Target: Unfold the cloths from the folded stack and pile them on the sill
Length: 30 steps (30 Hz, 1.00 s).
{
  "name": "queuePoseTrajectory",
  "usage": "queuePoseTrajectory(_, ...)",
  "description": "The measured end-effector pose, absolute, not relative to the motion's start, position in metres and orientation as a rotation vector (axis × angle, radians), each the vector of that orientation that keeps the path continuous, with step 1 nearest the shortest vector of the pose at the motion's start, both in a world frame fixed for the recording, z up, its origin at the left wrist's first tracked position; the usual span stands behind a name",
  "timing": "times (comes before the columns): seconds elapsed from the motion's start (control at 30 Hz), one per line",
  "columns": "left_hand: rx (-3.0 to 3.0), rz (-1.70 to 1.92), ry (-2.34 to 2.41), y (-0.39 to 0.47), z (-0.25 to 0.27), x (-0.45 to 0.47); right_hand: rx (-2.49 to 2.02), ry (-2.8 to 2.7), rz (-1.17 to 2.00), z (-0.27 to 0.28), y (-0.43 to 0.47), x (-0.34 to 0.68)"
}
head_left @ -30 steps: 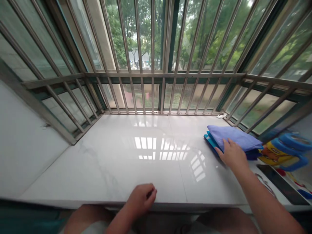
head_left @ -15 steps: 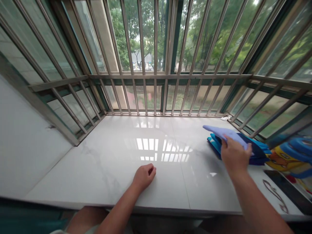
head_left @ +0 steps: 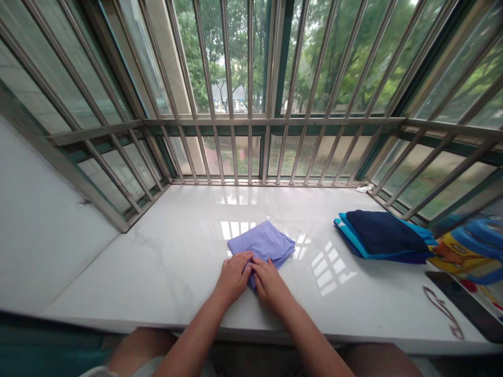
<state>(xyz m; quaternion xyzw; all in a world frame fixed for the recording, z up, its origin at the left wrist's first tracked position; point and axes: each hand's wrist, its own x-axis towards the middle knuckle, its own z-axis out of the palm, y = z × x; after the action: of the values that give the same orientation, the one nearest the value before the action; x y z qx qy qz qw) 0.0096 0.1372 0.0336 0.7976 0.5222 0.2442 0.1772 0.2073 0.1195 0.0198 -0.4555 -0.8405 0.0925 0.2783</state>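
A folded lavender cloth (head_left: 265, 241) lies on the white marble-look ledge, turned so that one corner points toward me. My left hand (head_left: 234, 276) is at its near left edge, fingers bent together over the fabric. From the other side my right hand (head_left: 271, 283) holds the near corner, its fingertips almost meeting those of the left. The thumbs and part of the near corner are hidden under the hands. Off to the right rests a stack of folded dark navy and bright blue cloths (head_left: 387, 233), apart from both hands.
Behind the stack's right end stands a blue and yellow container (head_left: 467, 248). A black phone (head_left: 466, 303) and a pair of thin-framed glasses (head_left: 442, 311) lie at the right front. White crumpled paper (head_left: 364, 188) sits in the far right corner. Metal window bars (head_left: 251, 123) enclose the ledge (head_left: 165, 262).
My right hand has brought the lavender cloth from the top of the stack to the middle, laying it down in front of me. My left hand now touches it too.
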Motion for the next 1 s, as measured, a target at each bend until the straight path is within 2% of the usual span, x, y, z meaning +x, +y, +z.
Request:
queuePoseTrajectory(0.17,2.292,0.519,1.513,0.136,0.045,0.014,-1.801,-1.898,-0.019,0.028,0.15,0.263)
queuePoseTrajectory(0.27,2.279,0.486,1.523,0.135,0.05,0.016,-2.047,-1.871,-0.032,0.022,0.157,0.27)
queuePoseTrajectory(0.53,2.21,0.559,1.571,0.137,0.05,0.019,-1.875,-1.884,-0.084,0.017,0.161,0.265)
queuePoseTrajectory(1.0,2.222,0.659,1.625,0.193,0.037,0.029,-1.581,-2.04,0.087,0.021,0.182,0.268)
